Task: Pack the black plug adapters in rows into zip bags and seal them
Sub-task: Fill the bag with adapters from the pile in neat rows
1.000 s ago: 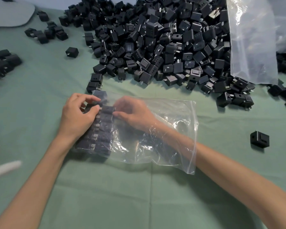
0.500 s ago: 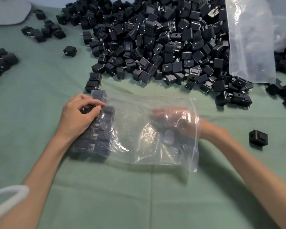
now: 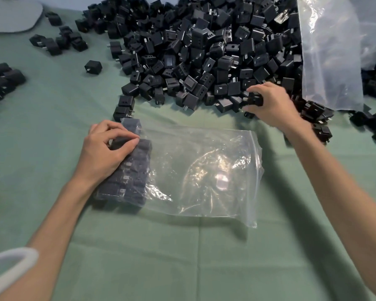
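Note:
A clear zip bag (image 3: 204,170) lies flat on the green cloth, its zip mouth facing right. Rows of black plug adapters (image 3: 137,174) fill its left end. My left hand (image 3: 104,151) rests on top of those rows through the plastic, fingers curled and pinching the bag over them. A big heap of loose black adapters (image 3: 193,51) covers the far middle of the table. At the heap's near right edge my right hand (image 3: 271,105) grips a black adapter (image 3: 253,100) between thumb and fingers.
A large clear plastic sack (image 3: 328,53) lies at the far right over part of the heap. Small groups of adapters (image 3: 2,81) sit at the far left, with one single adapter (image 3: 93,66) apart. A white curved object (image 3: 7,268) shows at the bottom left.
My right hand has come out of the zip bag and reached up to the heap, where it now holds an adapter. The left hand stays on the packed rows.

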{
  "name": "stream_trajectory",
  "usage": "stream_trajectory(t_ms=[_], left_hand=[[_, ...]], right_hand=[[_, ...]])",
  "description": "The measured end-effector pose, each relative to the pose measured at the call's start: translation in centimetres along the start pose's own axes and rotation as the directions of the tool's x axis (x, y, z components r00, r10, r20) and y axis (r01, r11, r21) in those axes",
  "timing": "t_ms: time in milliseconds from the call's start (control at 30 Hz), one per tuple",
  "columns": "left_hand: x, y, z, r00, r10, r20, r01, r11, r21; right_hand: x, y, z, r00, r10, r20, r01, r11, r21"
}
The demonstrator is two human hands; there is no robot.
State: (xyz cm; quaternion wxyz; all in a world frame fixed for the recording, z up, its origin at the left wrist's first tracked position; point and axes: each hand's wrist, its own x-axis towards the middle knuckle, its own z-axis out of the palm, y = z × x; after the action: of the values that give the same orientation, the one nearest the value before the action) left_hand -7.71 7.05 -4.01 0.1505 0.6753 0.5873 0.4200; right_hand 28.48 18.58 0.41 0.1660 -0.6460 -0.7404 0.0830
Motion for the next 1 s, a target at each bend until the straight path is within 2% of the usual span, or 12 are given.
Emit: stream_trajectory(t_ms=[67, 167, 233, 267, 300, 367, 433, 500, 600, 733, 833, 1000], left_hand=[[0.0, 0.0, 0.0, 1.000, 0.001, -0.002, -0.001, 1.000, 0.005], [0.0, 0.0, 0.1, 1.000, -0.012, -0.002, 0.012, 1.000, -0.001], [0.0, 0.1, 0.2, 1.000, -0.023, 0.000, 0.023, 1.000, -0.002], [0.0, 0.1, 0.2, 1.000, -0.025, 0.000, 0.025, 1.000, 0.000], [0.0, 0.1, 0.2, 1.000, -0.028, 0.000, 0.028, 1.000, 0.001], [0.0, 0.1, 0.2, 0.999, -0.035, 0.004, 0.035, 0.999, -0.003], [0.0, 0.2, 0.2, 0.999, -0.039, 0.006, 0.039, 0.999, -0.012], [-0.1, 0.3, 0.2, 0.999, -0.049, 0.010, 0.049, 0.999, -0.020], [-0.1, 0.4, 0.2, 0.998, -0.059, 0.014, 0.060, 0.998, -0.034], [-0.1, 0.2, 0.2, 0.997, -0.067, 0.022, 0.068, 0.997, -0.034], [-0.1, 0.1, 0.2, 0.997, -0.067, 0.027, 0.068, 0.997, -0.043], [-0.1, 0.1, 0.2, 0.997, -0.067, 0.034, 0.069, 0.995, -0.065]], right_hand=[[-0.3, -0.2, 1.1, 0.996, -0.012, -0.083, 0.012, 1.000, -0.001], [-2.3, -0.4, 0.8, 0.921, -0.068, -0.384, 0.126, 0.984, 0.128], [-4.6, 0.6, -0.7, 0.916, -0.087, -0.391, 0.157, 0.976, 0.150], [-5.9, 1.4, -1.6, 0.967, -0.094, -0.238, 0.126, 0.984, 0.126], [-7.2, 2.2, -2.4, 0.995, -0.098, 0.012, 0.096, 0.989, 0.113], [-9.9, 2.7, -3.3, 0.881, -0.118, 0.459, -0.008, 0.965, 0.262], [-11.7, 2.1, -2.8, 0.795, -0.223, 0.564, -0.124, 0.851, 0.510], [-12.7, 0.5, -1.4, 0.812, -0.293, 0.505, -0.141, 0.741, 0.657], [-12.5, -2.1, 0.5, 0.820, -0.349, 0.454, -0.105, 0.688, 0.718], [-10.4, -6.0, 3.8, 0.832, -0.401, 0.382, 0.069, 0.760, 0.646], [-8.6, -9.3, 6.5, 0.870, -0.476, 0.131, 0.352, 0.785, 0.510], [-6.5, -13.4, 8.6, 0.845, -0.534, 0.029, 0.458, 0.751, 0.476]])
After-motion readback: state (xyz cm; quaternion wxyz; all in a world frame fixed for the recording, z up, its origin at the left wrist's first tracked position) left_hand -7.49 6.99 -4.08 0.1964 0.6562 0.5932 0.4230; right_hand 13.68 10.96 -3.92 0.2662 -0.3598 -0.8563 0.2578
